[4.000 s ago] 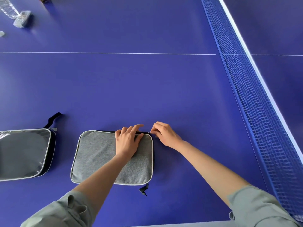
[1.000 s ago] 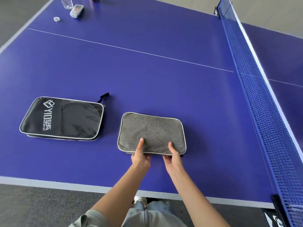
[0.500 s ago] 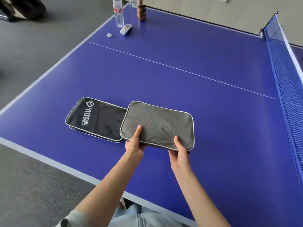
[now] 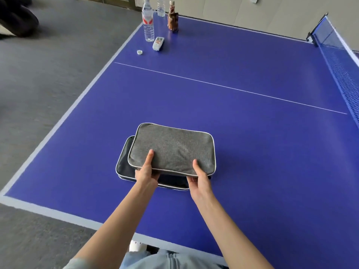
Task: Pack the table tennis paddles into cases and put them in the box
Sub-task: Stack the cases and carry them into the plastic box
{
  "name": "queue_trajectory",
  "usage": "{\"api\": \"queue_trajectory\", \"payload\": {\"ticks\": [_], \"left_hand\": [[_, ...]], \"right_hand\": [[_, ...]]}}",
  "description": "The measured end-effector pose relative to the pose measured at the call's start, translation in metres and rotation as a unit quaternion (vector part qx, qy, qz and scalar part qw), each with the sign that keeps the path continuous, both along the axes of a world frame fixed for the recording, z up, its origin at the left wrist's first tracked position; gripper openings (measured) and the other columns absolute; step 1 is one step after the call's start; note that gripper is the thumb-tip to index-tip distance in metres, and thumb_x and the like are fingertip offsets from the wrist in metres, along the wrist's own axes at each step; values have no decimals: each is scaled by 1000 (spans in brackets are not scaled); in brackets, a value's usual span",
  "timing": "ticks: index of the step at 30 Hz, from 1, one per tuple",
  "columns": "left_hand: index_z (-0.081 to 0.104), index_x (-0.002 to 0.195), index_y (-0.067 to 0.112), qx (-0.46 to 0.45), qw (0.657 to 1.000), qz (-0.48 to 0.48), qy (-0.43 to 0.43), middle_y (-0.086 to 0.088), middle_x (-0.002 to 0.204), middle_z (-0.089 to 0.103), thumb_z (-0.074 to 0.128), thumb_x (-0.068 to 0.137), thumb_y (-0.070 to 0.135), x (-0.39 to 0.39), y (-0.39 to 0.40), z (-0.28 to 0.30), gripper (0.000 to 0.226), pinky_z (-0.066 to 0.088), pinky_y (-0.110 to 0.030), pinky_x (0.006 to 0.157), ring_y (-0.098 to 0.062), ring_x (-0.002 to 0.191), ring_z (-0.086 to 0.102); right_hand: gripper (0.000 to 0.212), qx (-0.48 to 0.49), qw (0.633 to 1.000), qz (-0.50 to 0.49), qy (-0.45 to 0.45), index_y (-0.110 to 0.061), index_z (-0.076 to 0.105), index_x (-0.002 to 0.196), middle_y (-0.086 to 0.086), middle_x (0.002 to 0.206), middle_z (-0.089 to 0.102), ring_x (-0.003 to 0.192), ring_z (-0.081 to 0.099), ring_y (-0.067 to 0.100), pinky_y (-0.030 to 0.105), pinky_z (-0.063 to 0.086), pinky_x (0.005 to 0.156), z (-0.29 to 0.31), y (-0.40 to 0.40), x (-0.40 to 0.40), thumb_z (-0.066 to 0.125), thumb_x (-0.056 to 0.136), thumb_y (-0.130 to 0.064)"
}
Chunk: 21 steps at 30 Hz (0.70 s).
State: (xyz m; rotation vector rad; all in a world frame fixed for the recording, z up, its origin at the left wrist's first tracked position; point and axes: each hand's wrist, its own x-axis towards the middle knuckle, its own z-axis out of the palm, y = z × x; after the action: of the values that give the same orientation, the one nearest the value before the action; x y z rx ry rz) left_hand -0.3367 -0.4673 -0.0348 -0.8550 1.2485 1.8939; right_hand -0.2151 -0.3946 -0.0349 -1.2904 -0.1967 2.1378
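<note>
Heathered grey case (image 4: 172, 150) edged in pale piping, lying over a black case (image 4: 124, 167) with white piping. Under both, a deep blue table (image 4: 252, 144) bordered in white and crossed by one thin white line. At the table's right edge, a blue mesh net (image 4: 343, 74) with white top band. At its far left corner, clear bottle (image 4: 148, 22) with red-and-white label, brown bottle (image 4: 172, 18), white cap (image 4: 139, 52). Beyond the table, grey carpet (image 4: 48, 78).

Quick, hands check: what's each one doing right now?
Left hand: grips the near edge of the grey case, thumb on top.
Right hand: grips the same edge further right, thumb on top; the case is over the black case.
</note>
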Motion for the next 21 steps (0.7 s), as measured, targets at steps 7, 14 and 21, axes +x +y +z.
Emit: {"api": "queue_trajectory", "payload": {"ticks": [7,14,21], "left_hand": [[49,125,10,-62,993,-102,-5,-6,121,61,84,65,33,-52,-47,-15,73,55,-32,65,-22,103,64],[57,114,10,-32,983,-172,-51,-6,103,67,80,72,23,-65,-54,-12,49,57,-32,67,-16,85,65],[56,106,6,-94,962,-254,-36,-7,91,64,80,72,17,-71,-65,-10,43,53,-31,64,-17,80,63]], "right_hand": [[51,-3,999,-14,-38,-11,58,124,4,123,64,109,62,17,33,50,93,-21,-41,-43,75,76,-9],[55,14,990,72,-120,-4,57,121,7,120,65,108,63,21,35,53,85,-23,-29,-32,79,71,-6],[58,129,950,126,-254,-11,46,113,5,111,61,86,67,17,32,59,68,-22,-40,-19,83,68,-11]]}}
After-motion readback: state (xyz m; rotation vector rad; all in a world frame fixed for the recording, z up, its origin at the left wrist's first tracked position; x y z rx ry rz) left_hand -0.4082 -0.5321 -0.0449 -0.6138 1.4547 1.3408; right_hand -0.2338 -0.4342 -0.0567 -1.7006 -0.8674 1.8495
